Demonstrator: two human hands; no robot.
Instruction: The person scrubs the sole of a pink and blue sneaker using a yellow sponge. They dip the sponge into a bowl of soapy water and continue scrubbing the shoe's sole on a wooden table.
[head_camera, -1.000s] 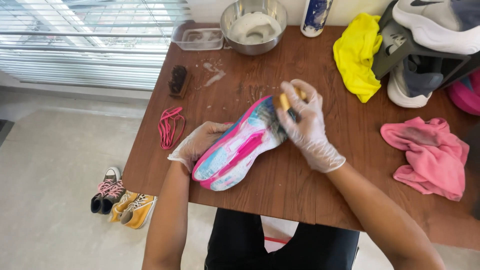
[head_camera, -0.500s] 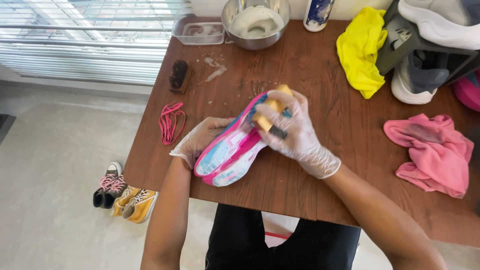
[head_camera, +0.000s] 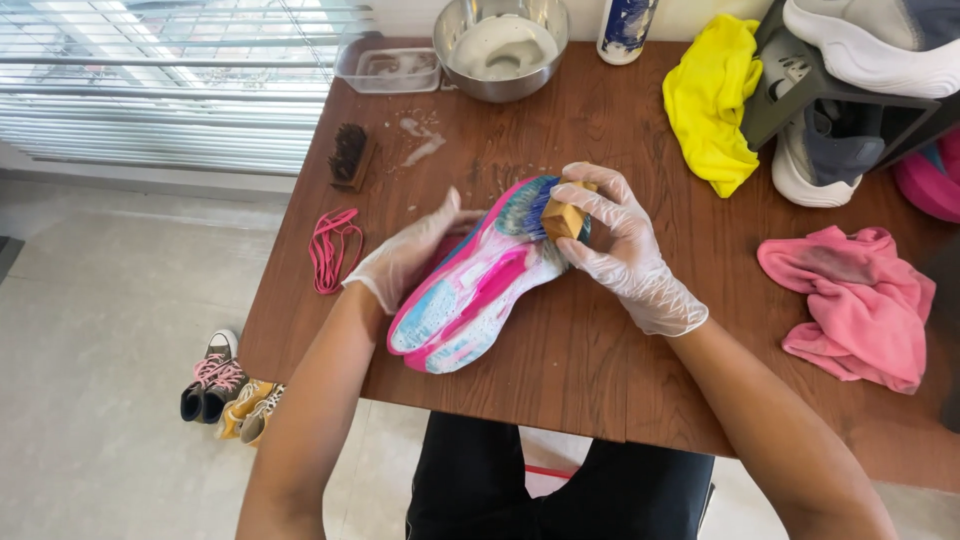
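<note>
A pink, blue and white sneaker lies sole up on the brown wooden table, its sole wet with foam. My left hand, in a clear glove, grips the sneaker along its left side. My right hand, also gloved, holds a small wooden brush pressed onto the sole's far end.
A metal bowl of soapy water, a clear tray and a bottle stand at the back. A dark brush and pink laces lie left. A yellow cloth, grey-white sneakers and pink cloth lie right. Small shoes sit on the floor.
The brush in my right hand has shifted along the sole's far end, and the sneaker has tilted slightly in my left hand.
</note>
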